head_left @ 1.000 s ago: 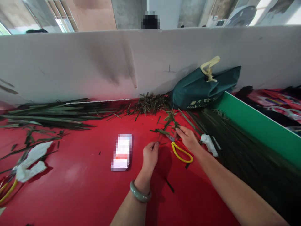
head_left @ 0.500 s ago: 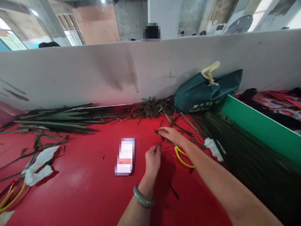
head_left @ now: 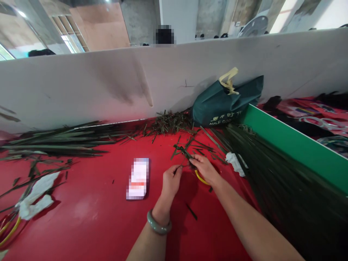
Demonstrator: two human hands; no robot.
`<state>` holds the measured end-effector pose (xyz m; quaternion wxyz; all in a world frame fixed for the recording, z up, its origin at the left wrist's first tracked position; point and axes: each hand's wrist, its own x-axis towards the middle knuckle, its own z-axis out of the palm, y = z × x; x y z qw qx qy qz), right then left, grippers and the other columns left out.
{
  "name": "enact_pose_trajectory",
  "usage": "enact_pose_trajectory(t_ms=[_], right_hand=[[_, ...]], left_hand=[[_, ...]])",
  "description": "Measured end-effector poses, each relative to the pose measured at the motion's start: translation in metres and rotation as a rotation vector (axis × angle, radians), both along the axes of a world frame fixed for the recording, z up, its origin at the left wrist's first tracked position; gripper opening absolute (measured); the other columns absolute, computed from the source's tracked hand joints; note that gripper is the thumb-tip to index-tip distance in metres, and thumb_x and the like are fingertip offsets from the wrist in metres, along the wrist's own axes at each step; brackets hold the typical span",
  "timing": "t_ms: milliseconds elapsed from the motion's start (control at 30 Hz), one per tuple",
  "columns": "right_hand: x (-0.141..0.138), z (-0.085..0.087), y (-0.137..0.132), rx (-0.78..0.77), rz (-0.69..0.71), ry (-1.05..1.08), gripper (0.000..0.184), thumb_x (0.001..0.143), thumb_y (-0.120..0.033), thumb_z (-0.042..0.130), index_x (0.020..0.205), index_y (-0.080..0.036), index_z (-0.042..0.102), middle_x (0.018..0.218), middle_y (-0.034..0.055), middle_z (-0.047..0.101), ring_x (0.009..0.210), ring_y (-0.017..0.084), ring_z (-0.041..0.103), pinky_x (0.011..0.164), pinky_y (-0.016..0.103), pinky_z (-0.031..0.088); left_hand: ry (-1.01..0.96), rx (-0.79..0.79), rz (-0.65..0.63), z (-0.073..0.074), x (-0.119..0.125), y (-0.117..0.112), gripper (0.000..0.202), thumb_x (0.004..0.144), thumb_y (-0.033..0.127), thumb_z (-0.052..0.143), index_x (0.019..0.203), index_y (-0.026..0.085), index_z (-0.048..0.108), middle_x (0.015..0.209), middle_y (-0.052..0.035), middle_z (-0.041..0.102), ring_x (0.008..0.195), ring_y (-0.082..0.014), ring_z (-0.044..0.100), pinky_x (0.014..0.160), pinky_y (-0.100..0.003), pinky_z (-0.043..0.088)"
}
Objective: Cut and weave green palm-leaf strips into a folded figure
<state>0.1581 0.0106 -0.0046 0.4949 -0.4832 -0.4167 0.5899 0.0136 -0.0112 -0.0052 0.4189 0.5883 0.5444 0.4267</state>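
Observation:
My left hand (head_left: 171, 179), with a grey-green bangle at the wrist, pinches the near end of a thin green leaf strip (head_left: 182, 154) over the red table (head_left: 89, 214). My right hand (head_left: 205, 168) grips the same strip a little farther along, fingers closed around it. The strip's folded far part lies just beyond my fingers. Yellow-handled scissors (head_left: 200, 177) lie on the table under my right hand, mostly hidden by it.
Long green leaves (head_left: 62, 139) lie at the left back, a heap of cut bits (head_left: 168, 123) by the white partition (head_left: 108, 83), a dark leaf bundle (head_left: 274, 170) at the right beside a green board (head_left: 293, 145). A dark green bag (head_left: 225, 103), a phone (head_left: 137, 178), tissues (head_left: 36, 194) and more scissors (head_left: 7, 226) are around.
My right hand reached left across the scissors half a second ago, then drew back near my left hand and closed on the leaf strip. The camera shifted slightly.

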Motion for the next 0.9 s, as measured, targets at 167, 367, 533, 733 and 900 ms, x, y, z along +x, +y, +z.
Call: enact_pose_trajectory(t_ms=[167,367,533,733,900], right_hand=[[0.011,0.001,0.005,-0.017,-0.126,0.223,0.017,0.061,-0.03,0.063,0.071,-0.019,0.054,0.062,-0.0033,0.06,0.052,0.009,0.054,0.052,0.021,0.041],[-0.018,-0.005,-0.005,-0.084,-0.018,0.417,0.034,0.065,-0.036,0.061,0.095,-0.024,0.051,0.079,0.0004,0.063,0.067,0.015,0.06,0.059,0.029,0.046],[-0.045,-0.009,-0.019,-0.131,0.047,0.304,0.034,0.064,-0.035,0.062,0.095,-0.023,0.054,0.082,0.0003,0.063,0.074,0.016,0.059,0.068,0.031,0.046],[-0.051,-0.011,-0.01,-0.014,-0.052,0.155,0.022,0.063,-0.035,0.06,0.08,-0.021,0.058,0.074,-0.0007,0.061,0.073,0.014,0.056,0.073,0.029,0.043],[-0.044,-0.017,0.0,0.002,-0.07,0.069,0.019,0.062,-0.036,0.059,0.067,-0.018,0.056,0.064,-0.001,0.058,0.064,0.013,0.052,0.064,0.027,0.042]], left_hand=[[-0.152,-0.113,-0.127,-0.006,0.002,0.0,0.026,0.073,0.033,0.047,0.076,0.013,0.063,0.054,0.0014,0.052,0.053,-0.0092,0.046,0.053,-0.021,0.035],[-0.429,-0.222,0.012,-0.006,0.005,0.003,0.026,0.068,0.033,0.054,0.079,0.011,0.061,0.057,0.0007,0.055,0.05,-0.0075,0.047,0.052,-0.02,0.038],[-0.477,-0.193,0.178,-0.01,-0.002,0.009,0.028,0.067,0.035,0.055,0.082,0.012,0.061,0.072,-0.0039,0.062,0.063,-0.0111,0.054,0.062,-0.024,0.043],[-0.231,-0.118,0.142,-0.014,-0.003,0.01,0.026,0.068,0.035,0.052,0.077,0.013,0.064,0.069,-0.0038,0.062,0.064,-0.0132,0.054,0.061,-0.024,0.042],[-0.212,-0.113,0.084,-0.014,0.001,0.007,0.031,0.07,0.038,0.048,0.077,0.012,0.063,0.061,-0.0009,0.057,0.055,-0.0106,0.049,0.053,-0.021,0.038]])
